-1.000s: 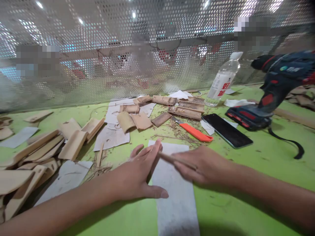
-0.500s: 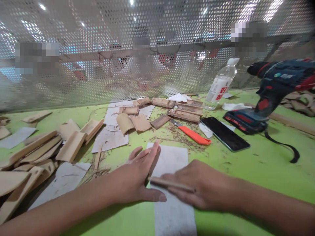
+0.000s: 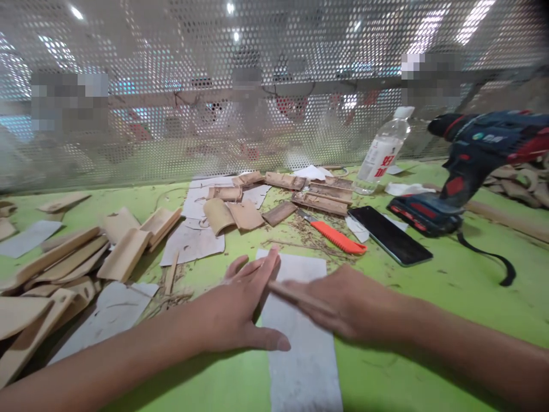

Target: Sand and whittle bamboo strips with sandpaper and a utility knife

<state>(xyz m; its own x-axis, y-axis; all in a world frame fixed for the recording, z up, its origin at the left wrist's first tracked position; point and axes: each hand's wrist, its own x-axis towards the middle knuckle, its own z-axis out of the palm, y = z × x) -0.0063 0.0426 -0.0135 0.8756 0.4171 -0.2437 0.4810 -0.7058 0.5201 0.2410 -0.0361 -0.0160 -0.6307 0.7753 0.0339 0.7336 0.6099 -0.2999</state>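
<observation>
My left hand (image 3: 240, 315) lies with its fingers stretched out at the left edge of a long, pale grey sheet (image 3: 300, 377) on the green table. Its thumb reaches over the sheet. In my right hand (image 3: 347, 303) is a thin bamboo piece (image 3: 300, 297), gripped low over the sheet and slanting up and left. The far end of the piece comes close to my left index finger; whether they touch I cannot tell. Motion smears the right hand slightly, and its fingertips are hidden.
Behind stands a perforated metal screen (image 3: 257, 137). An orange utility knife (image 3: 337, 236), a phone (image 3: 390, 234), a water bottle (image 3: 381, 151) and a cordless drill (image 3: 467, 166) stand or lie to the right. Several bamboo pieces (image 3: 124, 254) are heaped left; brown bamboo pieces (image 3: 319, 200) lie at the back.
My right hand has slid the bamboo piece away from me along the sheet, and the piece now slants more steeply. The left hand stays in place.
</observation>
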